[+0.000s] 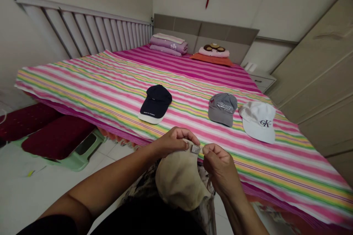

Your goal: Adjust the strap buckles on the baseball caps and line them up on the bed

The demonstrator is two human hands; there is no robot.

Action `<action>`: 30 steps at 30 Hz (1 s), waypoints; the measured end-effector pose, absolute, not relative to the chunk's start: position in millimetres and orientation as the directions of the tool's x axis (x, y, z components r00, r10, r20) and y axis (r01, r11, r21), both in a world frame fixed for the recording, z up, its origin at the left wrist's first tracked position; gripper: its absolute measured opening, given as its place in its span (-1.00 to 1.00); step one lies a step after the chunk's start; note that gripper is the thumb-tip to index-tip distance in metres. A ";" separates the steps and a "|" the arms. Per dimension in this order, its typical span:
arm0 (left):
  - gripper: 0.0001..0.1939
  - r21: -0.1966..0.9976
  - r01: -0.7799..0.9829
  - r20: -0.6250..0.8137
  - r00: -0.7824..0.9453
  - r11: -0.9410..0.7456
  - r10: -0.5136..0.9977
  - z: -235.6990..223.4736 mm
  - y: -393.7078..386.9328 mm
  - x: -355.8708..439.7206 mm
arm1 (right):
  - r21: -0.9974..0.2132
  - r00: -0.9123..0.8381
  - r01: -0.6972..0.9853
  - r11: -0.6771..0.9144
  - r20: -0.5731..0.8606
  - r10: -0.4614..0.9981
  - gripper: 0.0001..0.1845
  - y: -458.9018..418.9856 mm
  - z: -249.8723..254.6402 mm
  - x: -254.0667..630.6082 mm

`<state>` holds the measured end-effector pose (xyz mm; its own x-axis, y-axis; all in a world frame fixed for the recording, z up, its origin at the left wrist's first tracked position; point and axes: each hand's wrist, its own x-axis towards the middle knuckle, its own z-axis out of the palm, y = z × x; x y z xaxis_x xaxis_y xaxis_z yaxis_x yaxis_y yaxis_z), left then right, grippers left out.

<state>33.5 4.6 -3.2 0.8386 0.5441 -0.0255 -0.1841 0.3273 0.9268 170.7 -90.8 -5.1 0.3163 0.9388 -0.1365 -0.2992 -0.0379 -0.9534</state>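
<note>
A beige cap (pixel 180 180) hangs between my hands, just in front of the bed's near edge. Its back strap carries a small silver metal buckle (pixel 195 149). My left hand (pixel 176 140) is closed on the strap at the left of the buckle, beside a small metal ring. On the buckle's right, my right hand (pixel 220 161) pinches the strap end between thumb and fingers. Beyond them on the bed lie a dark navy cap (pixel 156 102) with a white brim edge, a grey cap (pixel 223 108) with white lettering, and a white cap (pixel 259 119) with dark letters.
The bed (pixel 116 84) has a striped cover. Folded purple bedding (pixel 171 45) and a pink pillow (pixel 213 52) on an orange cloth lie near the headboard (pixel 190 31). A green stool (pixel 85 154) with a dark red top stands left; a wardrobe (pixel 317 73) stands right.
</note>
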 end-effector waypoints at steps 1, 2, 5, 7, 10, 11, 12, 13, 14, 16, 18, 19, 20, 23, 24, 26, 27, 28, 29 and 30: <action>-0.63 0.934 -0.177 -0.009 0.857 0.310 0.515 -3.5 4.7 31.7 | -0.948 0.321 -0.316 -0.037 -0.144 0.936 -0.75 -91.3 -4.5 169.5; -0.60 0.949 -0.167 0.011 0.866 0.269 0.500 -3.6 4.4 30.2 | -0.941 0.320 -0.336 -0.039 -0.154 0.935 -0.74 -91.8 -4.4 168.3; -0.60 0.991 -0.122 0.068 0.836 0.063 0.544 -4.4 2.2 27.6 | -0.902 0.272 -0.427 -0.065 -0.196 0.942 -0.72 -92.6 -7.6 165.7; -0.64 0.994 -0.101 0.106 0.798 -0.042 0.593 -6.2 0.7 27.1 | -0.861 0.214 -0.501 -0.089 -0.223 0.951 -0.72 -92.8 -11.9 164.5; -0.68 0.986 -0.133 0.169 0.765 -0.105 0.621 -11.5 -0.1 27.1 | -0.813 0.152 -0.571 -0.113 -0.240 0.959 -0.73 -92.5 -18.1 163.5; -0.69 0.983 -0.152 0.182 0.760 -0.103 0.623 -13.5 -0.1 27.3 | -0.806 0.145 -0.580 -0.116 -0.242 0.960 -0.73 -92.4 -19.6 163.5; -0.70 0.981 -0.170 0.189 0.756 -0.091 0.627 -15.4 -0.1 27.4 | -0.802 0.139 -0.586 -0.118 -0.243 0.960 -0.73 -92.2 -20.8 163.7; -0.71 0.979 -0.188 0.192 0.751 -0.075 0.632 -17.0 -0.2 27.7 | -0.798 0.136 -0.590 -0.119 -0.244 0.960 -0.73 -92.0 -21.7 164.0; -0.72 0.977 -0.206 0.193 0.745 -0.055 0.638 -18.4 -0.3 28.1 | -0.795 0.131 -0.594 -0.121 -0.245 0.961 -0.74 -91.8 -22.3 164.4; -0.73 0.970 -0.242 0.196 0.734 -0.019 0.650 -20.3 -0.8 29.1 | -0.789 0.117 -0.600 -0.132 -0.249 0.961 -0.74 -91.3 -22.7 165.3; -0.74 0.962 -0.274 0.196 0.724 0.015 0.662 -21.8 -1.8 30.5 | -0.789 0.105 -0.598 -0.142 -0.252 0.962 -0.74 -90.8 -21.9 165.3; -0.74 0.957 -0.289 0.191 0.719 0.036 0.668 -22.7 -2.4 31.4 | -0.790 0.102 -0.596 -0.143 -0.252 0.962 -0.73 -90.5 -21.2 164.9; -0.74 0.951 -0.303 0.184 0.714 0.061 0.675 -23.8 -3.1 32.3 | -0.791 0.103 -0.595 -0.143 -0.251 0.963 -0.73 -90.3 -20.3 164.0; -0.73 0.935 -0.328 0.150 0.706 0.132 0.693 -27.9 -5.2 34.7 | -0.799 0.109 -0.584 -0.140 -0.248 0.963 -0.72 -90.2 -17.1 159.4; -0.73 0.933 -0.327 0.136 0.707 0.150 0.694 -29.2 -5.8 35.2 | -0.803 0.113 -0.579 -0.141 -0.251 0.961 -0.71 -90.4 -16.1 157.7; -0.73 0.935 -0.309 0.109 0.714 0.173 0.691 -31.4 -6.7 35.6 | -0.812 0.121 -0.565 -0.146 -0.257 0.959 -0.70 -90.9 -14.4 154.6; -0.73 0.938 -0.298 0.098 0.718 0.178 0.689 -32.2 -7.0 35.5 | -0.816 0.125 -0.559 -0.149 -0.260 0.958 -0.69 -91.2 -13.8 153.4; -0.73 0.940 -0.290 0.090 0.721 0.180 0.687 -32.7 -7.2 35.3 | -0.820 0.126 -0.553 -0.150 -0.261 0.957 -0.69 -91.4 -13.5 152.6; -0.73 0.942 -0.285 0.088 0.723 0.179 0.685 -33.1 -7.3 35.1 | -0.823 0.125 -0.547 -0.151 -0.259 0.958 -0.70 -91.6 -13.3 152.2; -0.73 0.942 -0.284 0.089 0.723 0.178 0.685 -33.3 -7.3 34.8 | -0.827 0.121 -0.542 -0.152 -0.255 0.959 -0.70 -91.7 -13.3 152.1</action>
